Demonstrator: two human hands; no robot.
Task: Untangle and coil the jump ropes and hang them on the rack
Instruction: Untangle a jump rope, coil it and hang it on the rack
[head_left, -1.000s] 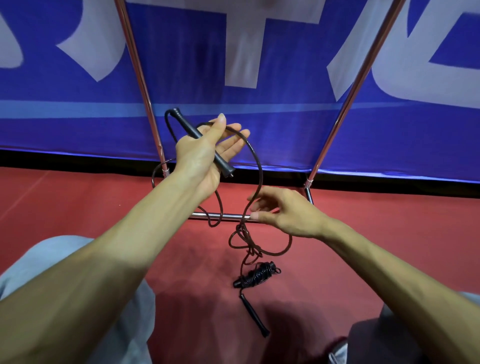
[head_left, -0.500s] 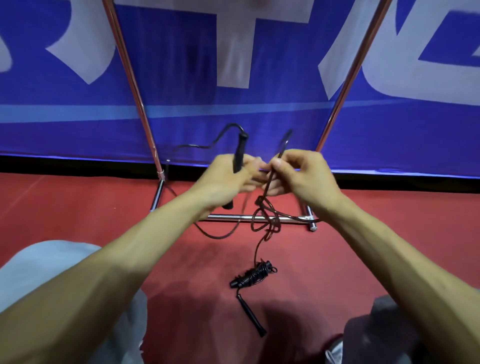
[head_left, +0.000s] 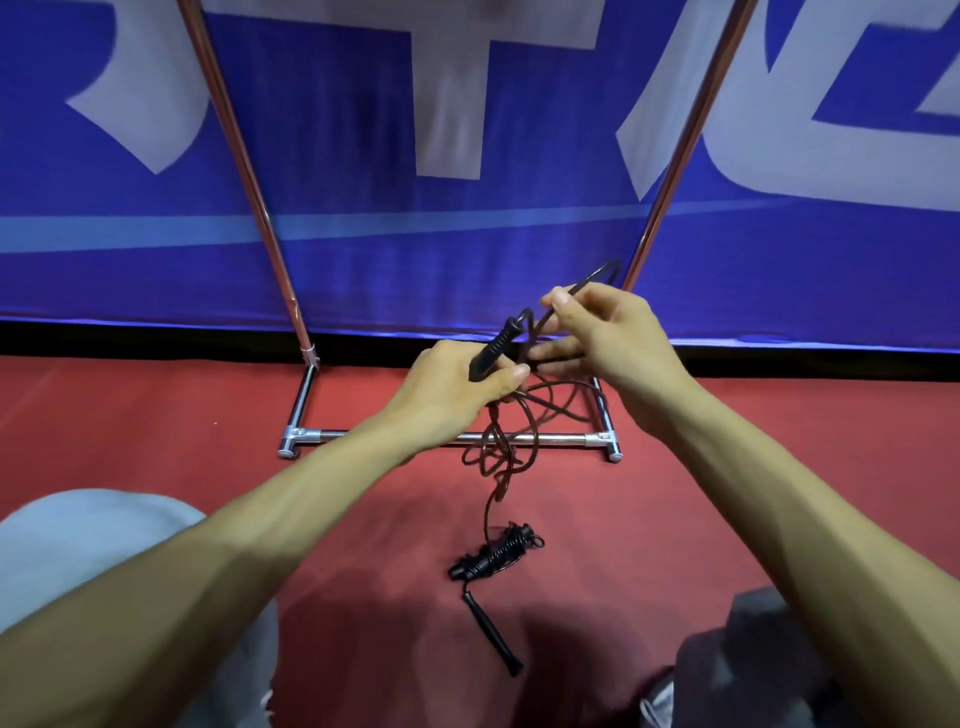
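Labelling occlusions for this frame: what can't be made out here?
- Rack: the head view's top edge cuts off its poles; no hanging bar visible.
- Rope: loops overlap under the hands, crossings unreadable; motion blur near the right hand.
- Handle: lower end hidden in the left hand.
- Bundle on the floor: too small to untangle by eye.

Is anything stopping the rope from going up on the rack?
Nothing blocks the rack, but the rope hangs in a tangle below both hands, its lower end wound around a handle on the floor.
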